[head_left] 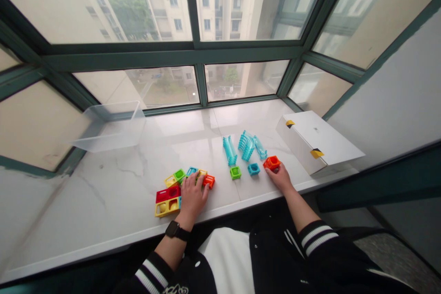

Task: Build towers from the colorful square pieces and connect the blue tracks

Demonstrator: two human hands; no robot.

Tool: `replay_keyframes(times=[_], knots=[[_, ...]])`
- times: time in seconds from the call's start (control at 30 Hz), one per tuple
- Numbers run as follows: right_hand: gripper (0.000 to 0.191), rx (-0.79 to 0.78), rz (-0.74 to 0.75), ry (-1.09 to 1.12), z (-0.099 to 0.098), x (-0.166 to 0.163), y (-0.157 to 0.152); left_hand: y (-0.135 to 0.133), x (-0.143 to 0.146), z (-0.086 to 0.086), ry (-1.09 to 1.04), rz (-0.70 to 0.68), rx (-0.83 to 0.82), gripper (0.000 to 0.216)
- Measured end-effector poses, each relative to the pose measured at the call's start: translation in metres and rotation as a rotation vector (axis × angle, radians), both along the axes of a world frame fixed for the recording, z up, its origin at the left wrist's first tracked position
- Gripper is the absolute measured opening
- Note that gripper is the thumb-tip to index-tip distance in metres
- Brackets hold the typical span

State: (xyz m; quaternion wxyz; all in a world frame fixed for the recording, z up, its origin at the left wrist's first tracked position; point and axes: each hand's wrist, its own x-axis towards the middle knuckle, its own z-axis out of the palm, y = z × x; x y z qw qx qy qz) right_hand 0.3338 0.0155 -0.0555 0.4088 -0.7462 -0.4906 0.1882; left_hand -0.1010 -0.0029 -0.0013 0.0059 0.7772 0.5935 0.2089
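Observation:
My left hand (192, 197) lies with spread fingers over a cluster of hollow plastic blocks, touching a yellow block (201, 174) and an orange block (208, 181). A red block (168, 194) and a yellow block (167, 208) sit to its left. My right hand (279, 177) grips an orange hollow block (272, 163) by its near side. Beside that stand a blue block (254, 168) and a green block (235, 172). Farther back lie several translucent cyan ribbed track pieces (246, 144).
The blocks rest on a white marble window sill (103, 197) with a front edge near my body. A clear plastic bin (112, 126) stands at its back left, a white box with yellow-black tape (319, 140) at its right. Glass windows (241, 78) rise behind.

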Motion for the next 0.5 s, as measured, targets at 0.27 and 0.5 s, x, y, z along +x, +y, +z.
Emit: replay_keyframes(times=[0.27,0.5], knots=[[0.064,-0.009,-0.01,0.006,-0.0049,0.0007,0.0007,-0.0003,0.0008,0.0014,-0.004,0.003,-0.013,0.041],[0.062,0.013,0.012,0.015,-0.0052,0.0017,0.0009,-0.0004,0.001,0.0022,-0.003,0.007,-0.003,0.04]])
